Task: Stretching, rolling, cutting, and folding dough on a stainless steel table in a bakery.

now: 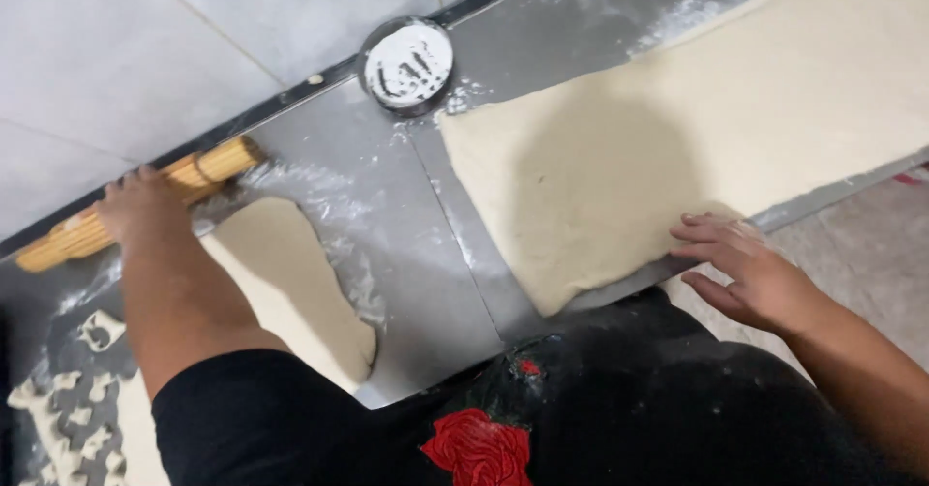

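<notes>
Steel table (426,283), floured, runs along a tiled wall (116,50).

Large dough sheet (677,128): already rolled flat and thin, covers the table from centre to far right; near corner hangs at the table edge. Judged finished as to rolling; no cuts visible in it.

Smaller dough piece (290,283): thicker, uneven outline, lies left of the sheet, well apart from it. Judged not yet rolled out.

Rolling pin (145,200): ribbed wood, against the wall behind the small piece.

Left hand (140,205): on the pin, fingers curled over it.

Right hand (740,268): fingers loosely spread, tips resting on the sheet's near edge.

Flour tin (406,63): by the wall, partly used.

Cut scraps (68,409): lower left, lattice remnants, so some cutting looks done.
</notes>
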